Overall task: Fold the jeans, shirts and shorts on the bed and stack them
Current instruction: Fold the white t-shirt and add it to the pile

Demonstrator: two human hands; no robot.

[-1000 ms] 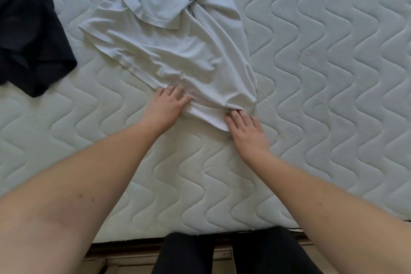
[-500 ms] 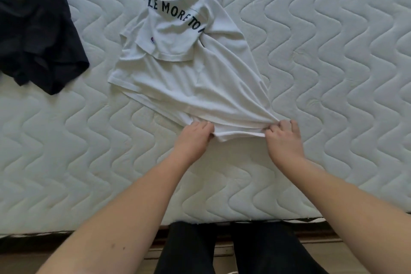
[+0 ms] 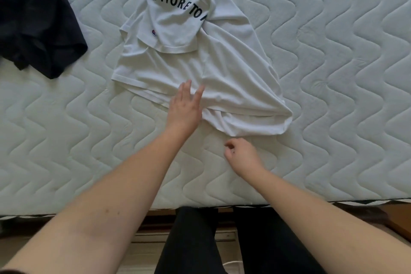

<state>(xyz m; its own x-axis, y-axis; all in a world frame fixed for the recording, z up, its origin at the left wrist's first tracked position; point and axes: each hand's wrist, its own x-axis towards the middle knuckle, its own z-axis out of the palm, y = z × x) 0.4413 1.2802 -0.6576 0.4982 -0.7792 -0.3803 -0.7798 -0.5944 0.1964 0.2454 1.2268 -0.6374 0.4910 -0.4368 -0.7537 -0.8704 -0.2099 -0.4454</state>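
Observation:
A white T-shirt (image 3: 222, 78) with dark lettering lies crumpled on the quilted mattress (image 3: 333, 73), its hem toward me and a sleeve folded over its chest. My left hand (image 3: 185, 104) lies on the hem's left part with straight, spread fingers. My right hand (image 3: 241, 154) hovers just below the hem, apart from the cloth, its fingers loosely curled and holding nothing. A dark navy garment (image 3: 37, 18) is heaped at the upper left of the bed.
The mattress's front edge (image 3: 89, 212) runs across the lower part of the view, with a wooden bed frame below it. My legs in dark trousers (image 3: 222, 240) stand against that edge.
Both hands pinched the shirt's hem and drew it toward me. Now both have let go: the left lies flat on the cloth, the right has pulled back below the hem.

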